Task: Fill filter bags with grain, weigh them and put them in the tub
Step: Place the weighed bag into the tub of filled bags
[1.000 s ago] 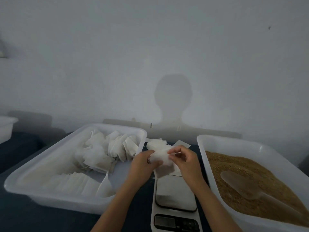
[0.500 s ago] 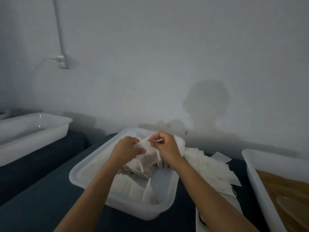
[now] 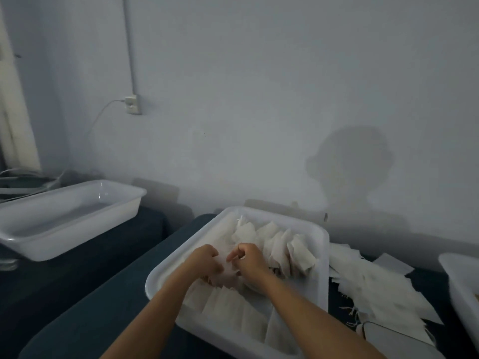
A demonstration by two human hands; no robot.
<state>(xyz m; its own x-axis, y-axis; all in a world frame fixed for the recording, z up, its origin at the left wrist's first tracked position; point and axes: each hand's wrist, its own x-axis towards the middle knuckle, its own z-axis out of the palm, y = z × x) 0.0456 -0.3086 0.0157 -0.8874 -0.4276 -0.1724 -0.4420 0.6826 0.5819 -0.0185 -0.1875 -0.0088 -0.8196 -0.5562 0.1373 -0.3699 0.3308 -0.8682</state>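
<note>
Both hands are low inside the white tub (image 3: pixel 322 255), over the filled filter bags (image 3: pixel 282 244) piled at its far end. My left hand (image 3: pixel 203 263) and my right hand (image 3: pixel 250 260) pinch one white filter bag (image 3: pixel 229 270) between them, down among the other bags. A row of flat bags (image 3: pixel 233 307) lines the tub's near end. Loose empty filter bags (image 3: pixel 375 288) lie spread on the dark table to the right of the tub. The scale (image 3: pixel 388 340) shows only a corner at the bottom right.
A second white tub (image 3: pixel 64 218) stands to the left on a dark surface. The rim of the grain tub (image 3: pixel 461 286) shows at the right edge. A wall socket (image 3: pixel 133 104) with a cable is on the wall behind.
The view swung left, away from the scale and the grain tub. Both hands carried the filter bag from above the scale to the tub and lowered it among the bags.
</note>
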